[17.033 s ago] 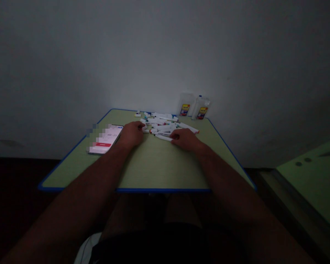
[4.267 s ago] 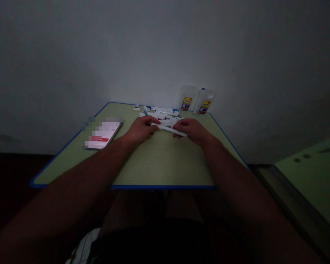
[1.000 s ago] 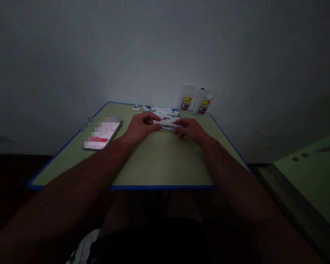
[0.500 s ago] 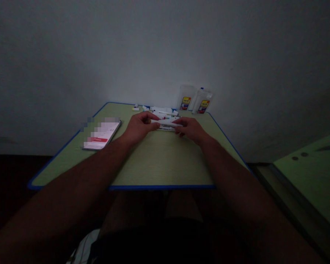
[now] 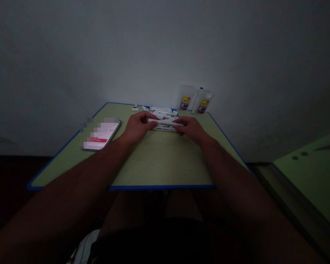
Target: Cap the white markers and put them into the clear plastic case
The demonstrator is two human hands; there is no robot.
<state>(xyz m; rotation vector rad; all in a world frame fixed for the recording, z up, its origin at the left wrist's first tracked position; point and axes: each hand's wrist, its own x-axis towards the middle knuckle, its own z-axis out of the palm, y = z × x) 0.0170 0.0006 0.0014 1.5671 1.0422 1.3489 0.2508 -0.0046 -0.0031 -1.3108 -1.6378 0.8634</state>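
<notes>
A white marker pen (image 5: 165,122) lies sideways between my two hands, just above the table. My left hand (image 5: 139,126) pinches its left end between thumb and fingers. At the other end my right hand (image 5: 191,127) grips it, the fingers curled round and partly hiding it. Behind and beneath the held marker, several more white markers (image 5: 165,110) lie in a pile, some with coloured ends. A few small marker caps or pieces (image 5: 135,109) rest to the left of that pile.
The light green table (image 5: 165,161) has a blue edge. On its left lies a phone (image 5: 104,135) with a lit screen. Two clear plastic cases (image 5: 184,98) with yellow labels lean on the wall at the back right. A green panel (image 5: 316,168) stands low at the right.
My left hand has shifted slightly left along the marker, and the coloured spot at its left end no longer shows. My right hand has hardly moved.
</notes>
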